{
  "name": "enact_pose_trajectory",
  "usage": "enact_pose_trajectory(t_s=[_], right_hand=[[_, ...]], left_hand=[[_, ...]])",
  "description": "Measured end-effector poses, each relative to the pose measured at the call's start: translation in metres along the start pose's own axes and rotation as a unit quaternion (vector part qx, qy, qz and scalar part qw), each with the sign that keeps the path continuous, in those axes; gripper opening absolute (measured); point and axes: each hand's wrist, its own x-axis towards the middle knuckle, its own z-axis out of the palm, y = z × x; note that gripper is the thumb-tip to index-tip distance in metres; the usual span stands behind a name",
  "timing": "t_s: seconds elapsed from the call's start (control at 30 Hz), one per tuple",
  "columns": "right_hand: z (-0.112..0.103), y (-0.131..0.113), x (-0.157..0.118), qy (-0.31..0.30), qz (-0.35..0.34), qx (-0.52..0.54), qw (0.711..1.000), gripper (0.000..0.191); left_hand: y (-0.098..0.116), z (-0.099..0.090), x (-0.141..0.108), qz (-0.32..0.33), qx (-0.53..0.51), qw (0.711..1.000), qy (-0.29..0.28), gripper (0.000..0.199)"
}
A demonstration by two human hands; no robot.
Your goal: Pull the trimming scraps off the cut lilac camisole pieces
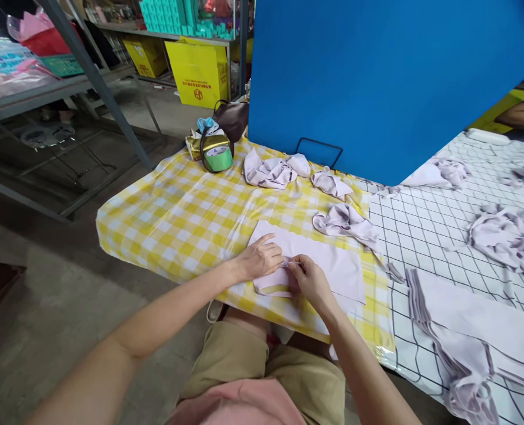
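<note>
A pale lilac fabric piece [328, 257] lies flat on the yellow checked cloth in front of me, its near left edge curved. My left hand [262, 258] rests palm down on its left part, one finger lifted and the others pressed together at the fabric. Close beside it, my right hand [308, 278] pinches a bit of the same piece between thumb and fingertips. The fingertips of both hands nearly meet, and a small fold shows between them. The left thumb is mostly hidden.
Crumpled lilac pieces [274, 169] lie behind the work. A green tape roll [218, 158] stands at the back left. A large blue panel [354, 82] rises at the far side. To the right, stacked lilac fabric [474, 319] lies on a white grid cloth. Another person's arm [521, 115] shows far right.
</note>
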Motion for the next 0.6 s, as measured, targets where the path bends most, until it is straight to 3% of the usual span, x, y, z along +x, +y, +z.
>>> enact_pose_trajectory(t_s=[0.17, 0.3, 0.4, 0.5, 0.6], right_hand=[[-0.0021, -0.0014, 0.0042, -0.015, 0.007, -0.008, 1.0, 0.018], [-0.0025, 0.0, 0.0056, -0.027, 0.009, -0.021, 0.999, 0.017], [-0.0029, -0.0001, 0.0052, -0.03, 0.001, -0.032, 0.999, 0.016], [-0.0035, -0.004, 0.0042, -0.027, -0.021, -0.047, 0.998, 0.014], [-0.004, -0.0092, 0.0045, -0.028, -0.053, -0.067, 0.996, 0.013]], left_hand=[[0.0006, -0.0008, 0.0028, 0.046, 0.041, 0.998, -0.003, 0.018], [0.0007, 0.0007, 0.0034, 0.06, 0.068, 0.996, 0.002, 0.028], [-0.0005, 0.0024, 0.0039, -0.026, -0.007, 1.0, 0.007, 0.019], [-0.0032, 0.0016, 0.0058, -0.131, -0.117, 0.984, -0.006, 0.011], [-0.006, -0.0003, 0.009, -0.178, -0.174, 0.968, -0.027, 0.011]])
